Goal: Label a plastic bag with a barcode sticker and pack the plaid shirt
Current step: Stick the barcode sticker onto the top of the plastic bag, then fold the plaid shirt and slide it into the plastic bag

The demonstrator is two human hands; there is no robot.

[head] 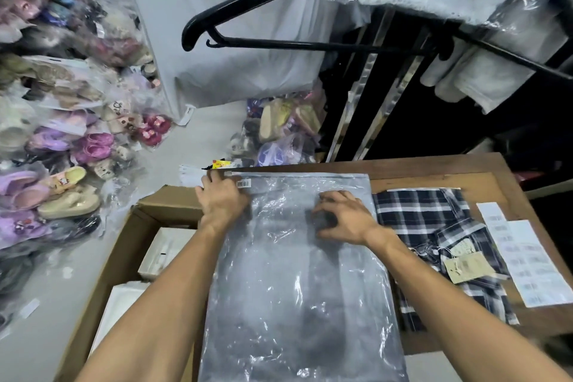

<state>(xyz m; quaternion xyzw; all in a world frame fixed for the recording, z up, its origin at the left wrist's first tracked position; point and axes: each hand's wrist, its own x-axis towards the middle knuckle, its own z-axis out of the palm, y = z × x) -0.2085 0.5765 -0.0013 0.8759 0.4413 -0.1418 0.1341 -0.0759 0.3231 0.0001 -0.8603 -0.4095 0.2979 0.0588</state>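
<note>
A clear plastic zip bag (297, 282) lies flat on the wooden table (434, 166), zipper edge at the far side. A small barcode sticker (244, 184) sits on its far left corner. My left hand (221, 198) rests flat on that corner, just beside the sticker, fingers reaching the zipper end. My right hand (341, 215) presses on the bag's upper middle with curled fingers; it holds nothing. The folded dark plaid shirt (434, 226) with a paper hang tag (468, 265) lies to the right of the bag.
A sheet of barcode labels (533, 270) lies at the table's right edge. An open cardboard box (130, 245) with white boxes stands left of the table. Bagged slippers are piled on the floor at left. A black hanger (279, 40) and hanging garments are overhead.
</note>
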